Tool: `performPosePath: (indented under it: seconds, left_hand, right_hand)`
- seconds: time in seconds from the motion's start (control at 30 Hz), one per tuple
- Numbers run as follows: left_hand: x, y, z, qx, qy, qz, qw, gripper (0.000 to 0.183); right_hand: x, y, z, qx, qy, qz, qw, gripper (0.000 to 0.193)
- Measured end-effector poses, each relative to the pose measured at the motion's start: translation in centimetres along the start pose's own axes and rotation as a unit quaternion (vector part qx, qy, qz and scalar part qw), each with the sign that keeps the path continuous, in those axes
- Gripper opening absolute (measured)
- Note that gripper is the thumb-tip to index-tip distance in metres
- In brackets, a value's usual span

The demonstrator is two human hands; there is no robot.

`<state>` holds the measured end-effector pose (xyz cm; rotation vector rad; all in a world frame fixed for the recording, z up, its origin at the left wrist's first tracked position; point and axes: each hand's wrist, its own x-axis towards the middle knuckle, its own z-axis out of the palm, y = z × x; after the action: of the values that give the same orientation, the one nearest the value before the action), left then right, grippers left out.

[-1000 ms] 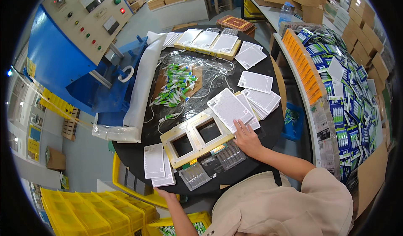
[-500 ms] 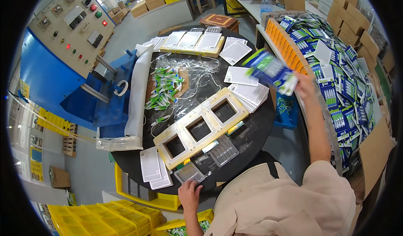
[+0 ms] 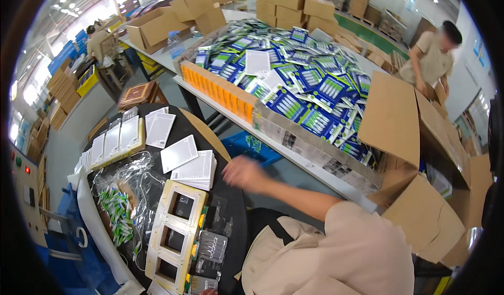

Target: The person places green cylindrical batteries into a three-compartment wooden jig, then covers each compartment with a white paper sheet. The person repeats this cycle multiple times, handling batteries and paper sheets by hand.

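Note:
My right hand (image 3: 242,174) hangs over the round black table's right edge, beside a stack of white cards (image 3: 195,173). It is smeared by motion; no pack shows in it. Only a sliver of my left hand (image 3: 209,292) shows at the lower edge, next to a clear plastic blister tray (image 3: 202,283), its fingers mostly cut off. Another clear blister tray (image 3: 212,246) lies just above, beside a pale yellow frame (image 3: 177,222) with three square openings. Left of the frame lies a heap of small green-and-white tubes (image 3: 116,213).
A large heap of blue carded tube packs (image 3: 315,80) fills a cardboard-walled bin on the table to the right. Open cartons (image 3: 391,119) stand beside it. A second frame holding white cards (image 3: 129,132) sits at the far side. A blue press (image 3: 79,263) is at left; a co-worker (image 3: 433,59) stands far right.
The view has swung right. My right hand held blue carded packs before; now none shows in it, and it is over the table edge. My left hand has nearly left the picture.

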<state>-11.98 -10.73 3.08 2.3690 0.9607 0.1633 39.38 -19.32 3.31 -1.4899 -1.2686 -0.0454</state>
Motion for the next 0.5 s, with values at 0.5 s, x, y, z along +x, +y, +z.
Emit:
performPosePath:
  seconds: [0.5]
  left_hand:
    - [-1.0,9.0,-3.5,0.027,0.284,-0.080,0.955,0.012]
  right_hand:
    - [-2.5,-6.2,15.6,-0.056,-0.616,-0.200,0.760,0.023]
